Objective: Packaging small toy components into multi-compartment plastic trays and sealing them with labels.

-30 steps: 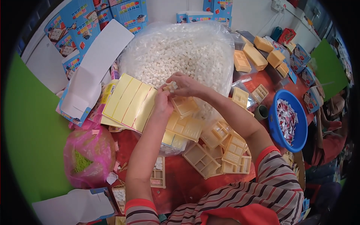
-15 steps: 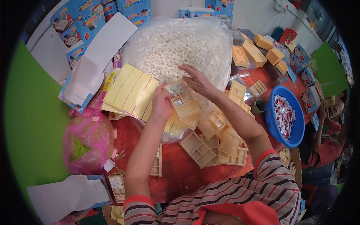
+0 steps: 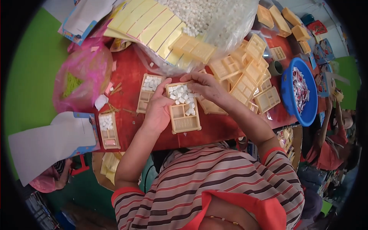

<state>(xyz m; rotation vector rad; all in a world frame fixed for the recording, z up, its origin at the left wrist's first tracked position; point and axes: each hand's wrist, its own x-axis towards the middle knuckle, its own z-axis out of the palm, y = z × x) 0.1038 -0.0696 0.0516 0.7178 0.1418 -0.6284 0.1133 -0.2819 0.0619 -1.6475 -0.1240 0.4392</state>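
Note:
My left hand (image 3: 158, 111) grips the left side of a cream plastic compartment tray (image 3: 186, 125), thumb toward the inside. White cube-like pieces (image 3: 180, 94) fill its far compartment, and a few lie in a small one beside the divider. The other compartments show bare bottoms. My right hand (image 3: 209, 86) is closed around the tray's far right corner, fingers at the rim by the white pieces; part of that corner is hidden. Just left of my left hand lies another tray (image 3: 145, 100) with white pieces in its far part.
Beyond my hands are a clear bag (image 3: 234, 23) of white pieces and yellow sheets (image 3: 145, 23). Cream trays (image 3: 245, 88) pile up at right, near a blue basin (image 3: 285, 94) of small packets. A pink bag (image 3: 63, 101) and a partly filled tray (image 3: 110, 134) sit left.
The tray has come from beside the clear bag toward me, over the red table's near part. My right hand has gone from open above it to its far right corner. The view has tilted downward.

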